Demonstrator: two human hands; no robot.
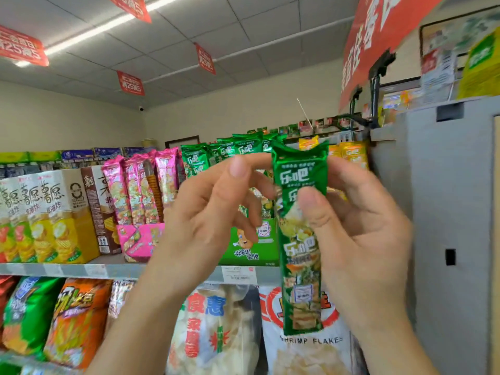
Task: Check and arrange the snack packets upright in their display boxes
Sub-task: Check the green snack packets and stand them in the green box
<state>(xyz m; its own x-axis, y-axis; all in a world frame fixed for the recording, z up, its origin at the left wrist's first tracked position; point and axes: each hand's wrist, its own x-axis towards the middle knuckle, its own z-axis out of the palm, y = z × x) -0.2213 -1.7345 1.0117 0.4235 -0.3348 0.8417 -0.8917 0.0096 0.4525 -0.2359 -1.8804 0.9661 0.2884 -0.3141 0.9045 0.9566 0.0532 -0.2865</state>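
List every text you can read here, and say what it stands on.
"乐吧": green packet held in the right hand.
"SHRIMP FLAKES": white bag on the lower shelf.
"薯愿": yellow boxes at left.
"25": red hanging banner; the rest is blurred.
Shelf price tag: too small to read.

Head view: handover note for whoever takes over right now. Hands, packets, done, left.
Right hand: grips one green packet, upright, in front of the shelf.
Left hand: open, fingers beside the packet's top; contact unclear.
Green display box: behind the hands, other green packets standing in it. Pink packets stand upright in their pink box.
Done: shelved rows look upright.
Left: return the held packet upright to the green box; check the half-hidden yellow packets.
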